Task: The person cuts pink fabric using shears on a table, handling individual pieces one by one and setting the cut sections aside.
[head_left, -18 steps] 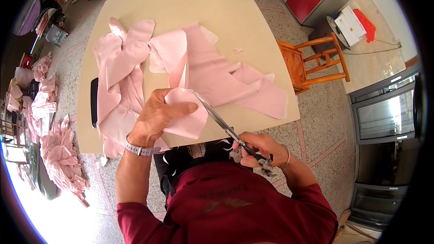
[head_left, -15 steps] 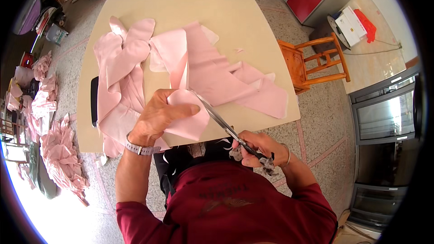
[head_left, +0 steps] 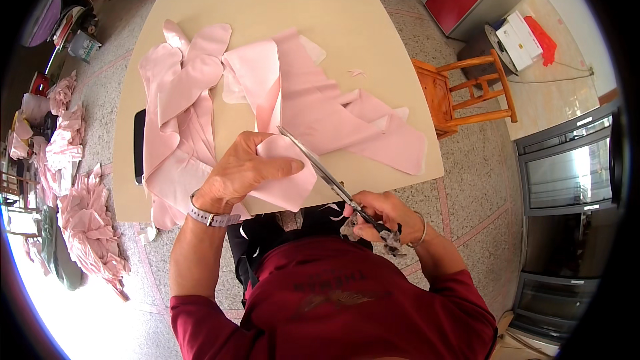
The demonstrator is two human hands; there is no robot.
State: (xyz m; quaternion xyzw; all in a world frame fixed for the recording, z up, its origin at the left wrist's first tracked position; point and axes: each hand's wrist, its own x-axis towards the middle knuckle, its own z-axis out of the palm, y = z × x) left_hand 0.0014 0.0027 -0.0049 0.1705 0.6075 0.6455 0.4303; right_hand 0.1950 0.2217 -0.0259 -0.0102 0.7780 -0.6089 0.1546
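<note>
My left hand [head_left: 243,170] is closed on a piece of pink fabric [head_left: 288,190], thumb on top, at the table's near edge. My right hand [head_left: 393,219] grips long metal scissors [head_left: 329,177] whose handles are wrapped in ragged grey material. The blades look nearly closed and point away to the left, along the held fabric's right edge; whether they touch it I cannot tell. A wide pink fabric piece [head_left: 310,103] with pale undersides lies just beyond the blades. More folded pink fabric [head_left: 177,103] is heaped on the left of the table.
Small pink scraps [head_left: 358,73] lie on the beige table [head_left: 287,0]. A black object [head_left: 139,143] sits at its left edge. A wooden chair [head_left: 467,90] stands at the right. Piles of pink fabric [head_left: 90,220] cover floor at the left; a dark glass-fronted cabinet [head_left: 567,180] is at the right.
My left hand and the held fabric have shifted slightly right. The scissor tips sit a little farther from me, and the held flap has swung slightly right.
</note>
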